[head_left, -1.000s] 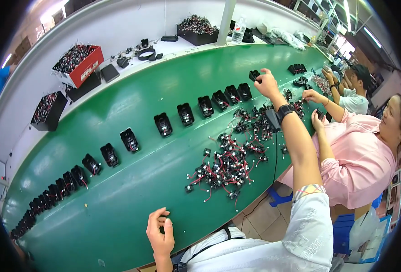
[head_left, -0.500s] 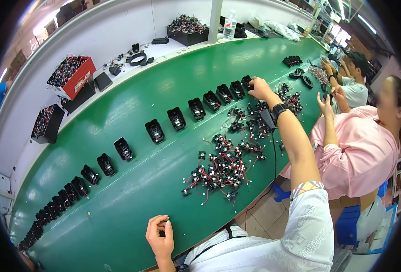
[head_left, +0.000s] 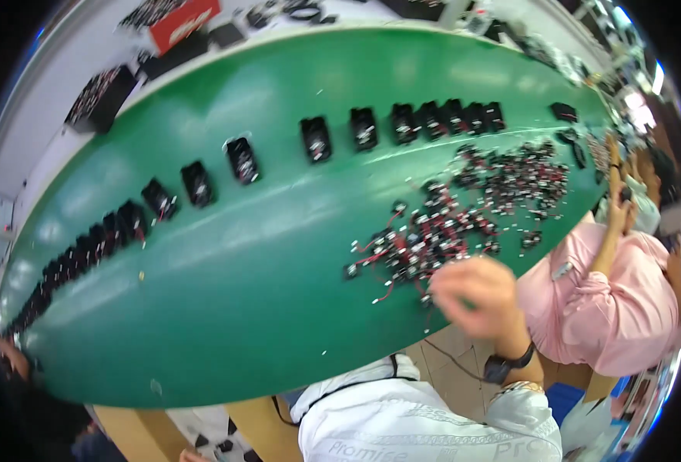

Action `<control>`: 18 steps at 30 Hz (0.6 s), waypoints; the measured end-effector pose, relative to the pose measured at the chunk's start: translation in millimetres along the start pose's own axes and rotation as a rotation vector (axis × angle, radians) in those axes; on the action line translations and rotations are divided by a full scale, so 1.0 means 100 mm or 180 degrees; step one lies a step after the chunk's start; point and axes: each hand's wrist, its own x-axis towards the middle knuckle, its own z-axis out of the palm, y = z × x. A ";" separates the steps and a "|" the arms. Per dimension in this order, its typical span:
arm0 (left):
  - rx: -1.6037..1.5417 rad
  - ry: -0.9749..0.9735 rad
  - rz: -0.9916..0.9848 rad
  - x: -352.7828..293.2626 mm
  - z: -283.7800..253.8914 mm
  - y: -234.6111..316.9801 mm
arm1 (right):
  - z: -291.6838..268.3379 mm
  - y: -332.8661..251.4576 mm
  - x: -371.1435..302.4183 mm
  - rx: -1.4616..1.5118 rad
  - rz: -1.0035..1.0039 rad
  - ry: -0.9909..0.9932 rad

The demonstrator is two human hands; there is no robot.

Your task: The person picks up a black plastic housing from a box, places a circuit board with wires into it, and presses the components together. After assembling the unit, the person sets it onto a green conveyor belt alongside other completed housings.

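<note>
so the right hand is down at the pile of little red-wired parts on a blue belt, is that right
Not quite: the belt is green, not blue. The head view shows the right hand at the near edge of the pile of small red-wired parts, as you said.

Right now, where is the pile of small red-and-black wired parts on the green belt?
In the head view, the pile of small red-and-black wired parts lies right of centre on the green belt, just beyond the blurred right hand.
</note>
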 end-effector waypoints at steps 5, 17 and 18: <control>0.0939 -0.2187 -0.1022 -0.64 0.44 -2.14 | 0.70 -0.12 0.03 0.0044 0.0305 0.0146; 0.0018 -0.1702 -0.1899 -0.55 0.36 -1.34 | 1.11 -0.17 0.45 -0.0558 -0.0483 -0.0558; -0.0133 -0.1301 -0.1955 -0.42 0.14 -1.30 | 1.12 -0.23 0.48 -0.0193 -0.0348 -0.0473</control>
